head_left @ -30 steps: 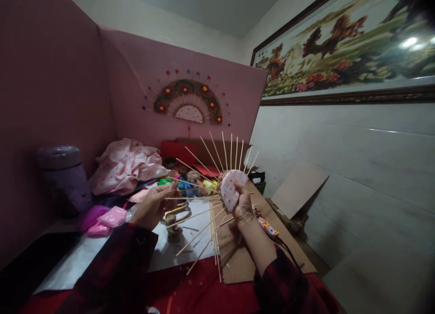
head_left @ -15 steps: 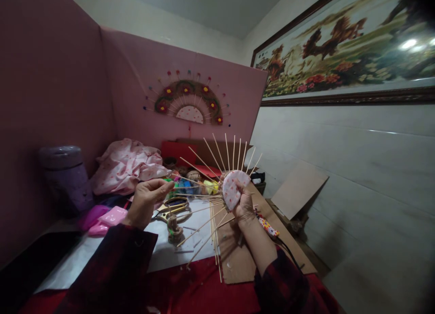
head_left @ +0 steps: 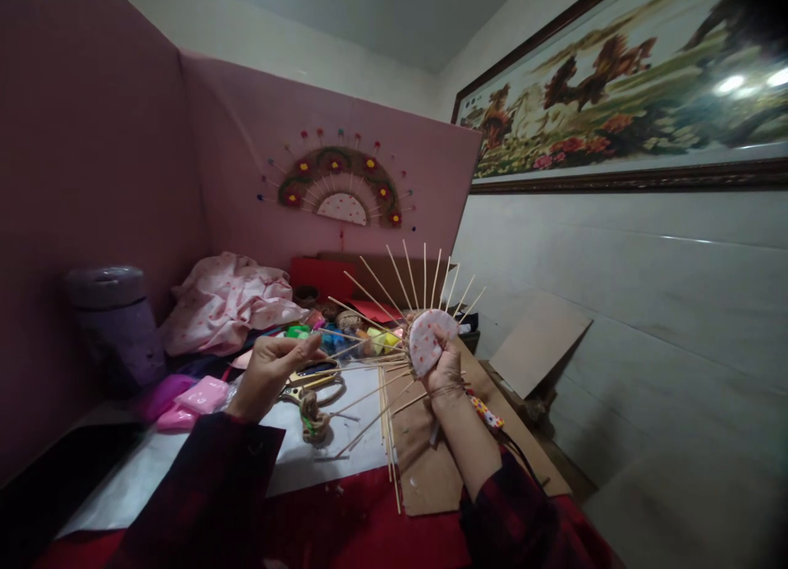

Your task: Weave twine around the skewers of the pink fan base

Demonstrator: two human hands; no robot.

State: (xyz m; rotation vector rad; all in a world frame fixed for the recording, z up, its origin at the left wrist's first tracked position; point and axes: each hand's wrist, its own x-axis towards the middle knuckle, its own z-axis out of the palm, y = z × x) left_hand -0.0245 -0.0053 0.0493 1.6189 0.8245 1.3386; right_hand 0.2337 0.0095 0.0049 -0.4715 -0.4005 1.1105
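Observation:
My right hand [head_left: 444,370] grips a half-round disc [head_left: 424,343] covered in pale pink spotted cloth, thumb on its face. Thin wooden sticks [head_left: 375,280] fan out from its curved edge, some pointing up, others left and down. Brown twine shows around the base of the sticks. To the left, my left hand [head_left: 277,373] is closed in a pinch; a thin strand, seemingly twine [head_left: 357,345], runs from its fingertips to the disc's edge. Below it lie gold-handled scissors [head_left: 313,380] and a small twine bundle [head_left: 313,421].
Loose sticks [head_left: 389,454] lie along a cardboard sheet [head_left: 431,470]. Bunched pink cloth [head_left: 227,302], pink packets [head_left: 197,398] and a purple flask [head_left: 114,327] stand left. A finished flowered fan [head_left: 338,179] hangs on the pink panel [head_left: 246,101] behind.
The disc with its sticks has shifted slightly right and tilted clockwise. My left hand has moved slightly right and down, the strand now slanting more steeply up to the disc.

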